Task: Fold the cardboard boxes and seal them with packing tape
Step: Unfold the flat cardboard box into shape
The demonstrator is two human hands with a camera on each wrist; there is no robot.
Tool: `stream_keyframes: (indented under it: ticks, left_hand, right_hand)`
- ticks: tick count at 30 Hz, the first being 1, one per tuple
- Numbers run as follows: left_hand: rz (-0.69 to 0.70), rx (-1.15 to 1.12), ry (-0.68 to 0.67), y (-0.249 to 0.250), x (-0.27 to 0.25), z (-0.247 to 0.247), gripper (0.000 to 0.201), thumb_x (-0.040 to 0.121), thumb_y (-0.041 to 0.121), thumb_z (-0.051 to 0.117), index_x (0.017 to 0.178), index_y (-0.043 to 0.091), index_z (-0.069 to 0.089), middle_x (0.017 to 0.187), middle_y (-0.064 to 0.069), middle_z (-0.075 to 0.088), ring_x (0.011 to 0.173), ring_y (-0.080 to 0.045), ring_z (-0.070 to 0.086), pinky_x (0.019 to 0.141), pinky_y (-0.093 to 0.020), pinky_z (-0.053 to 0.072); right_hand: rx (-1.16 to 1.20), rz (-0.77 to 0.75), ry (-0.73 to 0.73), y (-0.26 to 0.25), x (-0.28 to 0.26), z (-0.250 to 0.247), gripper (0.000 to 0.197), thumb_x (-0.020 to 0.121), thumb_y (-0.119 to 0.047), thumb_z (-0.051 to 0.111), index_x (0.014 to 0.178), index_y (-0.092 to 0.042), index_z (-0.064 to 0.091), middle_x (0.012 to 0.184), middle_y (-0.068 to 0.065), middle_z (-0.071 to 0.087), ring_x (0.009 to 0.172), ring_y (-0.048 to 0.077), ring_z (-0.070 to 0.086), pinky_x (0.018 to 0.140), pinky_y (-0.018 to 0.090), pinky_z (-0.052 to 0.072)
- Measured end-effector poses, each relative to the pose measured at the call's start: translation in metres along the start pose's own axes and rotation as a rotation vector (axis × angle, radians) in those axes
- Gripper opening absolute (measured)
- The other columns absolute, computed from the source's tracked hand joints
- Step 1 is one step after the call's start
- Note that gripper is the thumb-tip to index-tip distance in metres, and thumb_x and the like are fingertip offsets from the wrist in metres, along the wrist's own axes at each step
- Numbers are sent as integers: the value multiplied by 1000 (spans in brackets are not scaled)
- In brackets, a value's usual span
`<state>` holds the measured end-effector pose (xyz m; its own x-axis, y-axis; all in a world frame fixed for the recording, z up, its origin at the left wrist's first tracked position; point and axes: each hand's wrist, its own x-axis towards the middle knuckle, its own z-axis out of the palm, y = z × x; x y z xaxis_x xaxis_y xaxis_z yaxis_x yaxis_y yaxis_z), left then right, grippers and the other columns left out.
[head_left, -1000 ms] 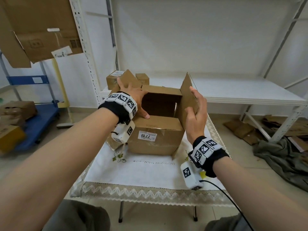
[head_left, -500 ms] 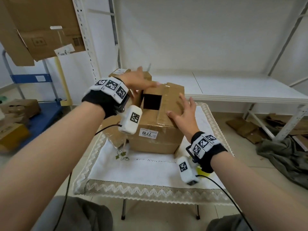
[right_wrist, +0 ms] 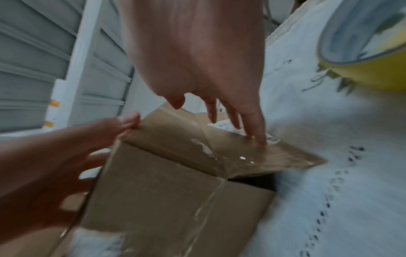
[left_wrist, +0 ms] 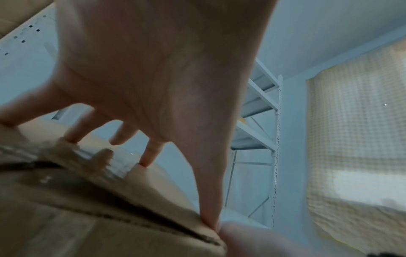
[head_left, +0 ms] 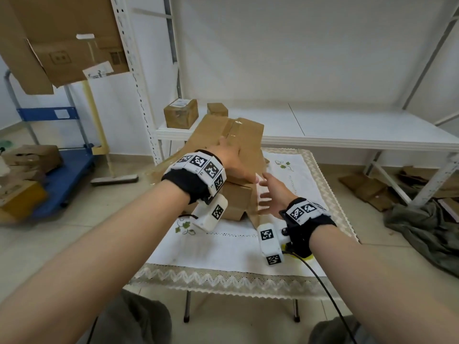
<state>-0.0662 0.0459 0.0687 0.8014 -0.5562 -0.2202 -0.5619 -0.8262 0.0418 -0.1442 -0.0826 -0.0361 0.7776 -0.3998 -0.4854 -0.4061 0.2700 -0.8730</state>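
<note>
Head view shows a box tilted on the cloth-covered table, at about 12 o'clock from the person. Left hand lies flat on the box's upper face, fingers spread and straight; in the left wrist view the fingertips press the cardboard and the thumb rests on the near edge. Clear tape runs along the seam of that face. Right hand reaches in from 4 o'clock, fingers straight and slightly apart, touching a loose flap at the box's lower right side; the right wrist view shows two fingertips on the flap beside a white label, with a dark gap under the flap. A yellow tape roll sits on the table at about 5 o'clock from the box, just beside the right wrist. Behind the table, a white shelf carries two small boxes at about 11 o'clock. A blue cart with more cardboard stands at 9 o'clock, and flattened cardboard and a dark cloth lie on the floor at 3 o'clock.
</note>
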Motion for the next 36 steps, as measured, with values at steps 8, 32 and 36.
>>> stream_keyframes:
  ticks: [8,32,36]
  left_hand:
    - [-30,-8,50,2,-5,2,116,65,75,69,154,16,22,155,-16,32,136,-39,40,107,-51,42]
    - [133,-599,240,-42,-11,-10,87,79,64,71,149,25,39,144,3,54,123,-16,57,106,-34,45]
    - [127,-610,245,-47,-16,-11,101,67,69,78,148,24,39,133,7,55,116,-14,57,104,-36,47]
  right_hand:
    - [-58,57,83,20,14,0,55,104,-44,41,151,-16,37,147,23,43,127,40,51,100,51,49]
    - [227,55,-52,26,0,13,87,74,-88,51,130,-22,48,121,23,61,109,38,67,102,58,46]
    - [299,52,-53,29,1,20,88,76,-81,59,132,-15,41,115,17,63,107,34,67,102,51,50]
